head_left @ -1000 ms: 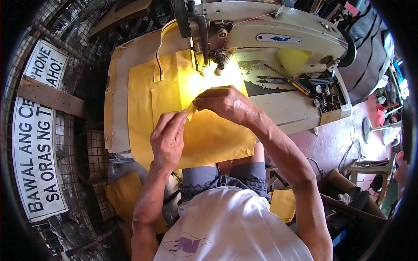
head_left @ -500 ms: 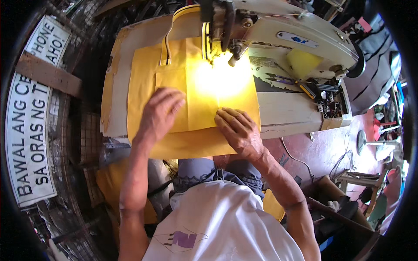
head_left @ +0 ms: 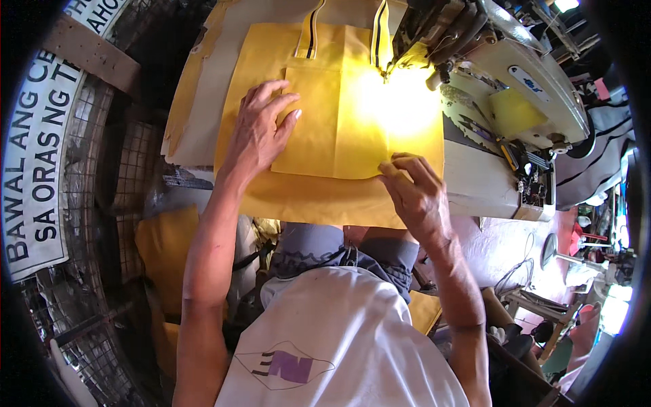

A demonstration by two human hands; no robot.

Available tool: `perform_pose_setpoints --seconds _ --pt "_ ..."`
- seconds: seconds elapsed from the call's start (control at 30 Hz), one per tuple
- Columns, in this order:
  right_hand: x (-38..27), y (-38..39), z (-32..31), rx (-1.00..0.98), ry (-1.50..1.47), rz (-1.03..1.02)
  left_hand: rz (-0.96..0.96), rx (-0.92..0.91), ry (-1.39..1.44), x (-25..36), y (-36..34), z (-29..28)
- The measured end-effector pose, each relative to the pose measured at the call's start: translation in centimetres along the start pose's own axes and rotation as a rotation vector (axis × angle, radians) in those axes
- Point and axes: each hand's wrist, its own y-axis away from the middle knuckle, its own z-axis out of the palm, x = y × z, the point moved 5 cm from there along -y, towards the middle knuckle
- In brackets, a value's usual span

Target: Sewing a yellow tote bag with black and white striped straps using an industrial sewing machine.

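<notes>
Yellow fabric [head_left: 315, 129], black-striped straps [head_left: 311, 30]

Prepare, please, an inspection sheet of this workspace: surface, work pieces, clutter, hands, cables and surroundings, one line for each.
Surface: pale worktable, its covering ragged along the left side.
Work pieces: yellow fabric on the table, its lower part past the near edge; it bears a smaller panel and two striped straps; lamp glare hides part.
Clutter: snips, yellow-and-black tool and small metal parts, right of the fabric.
Hands: left hand, fingers spread, over the panel's left edge, contact unclear; right hand, fingertips at its lower edge, grip unclear.
Cables: thin dark cord, looped on the floor at right.
Surroundings: sewing machine at right; lettered sign and wire mesh at left.
</notes>
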Motion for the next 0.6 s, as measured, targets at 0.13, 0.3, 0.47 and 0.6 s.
perform_pose_setpoints --seconds 0.13,0.3,0.47,0.6 --pt "-0.5 -1.7 0.0 -0.268 0.090 0.082 0.018 0.027 0.018 -0.1 0.0 0.0" --pt "0.7 -4.4 -0.2 -0.512 0.101 0.161 0.053 0.025 -0.006 0.1 -0.1 -0.2" --pt "1.3 -3.8 0.0 -0.586 0.051 0.212 0.040 0.048 -0.003 -0.1 -0.1 -0.2" --pt "0.0 -0.5 0.1 -0.182 0.052 0.156 0.030 0.035 0.033 -0.1 -0.3 -0.2"
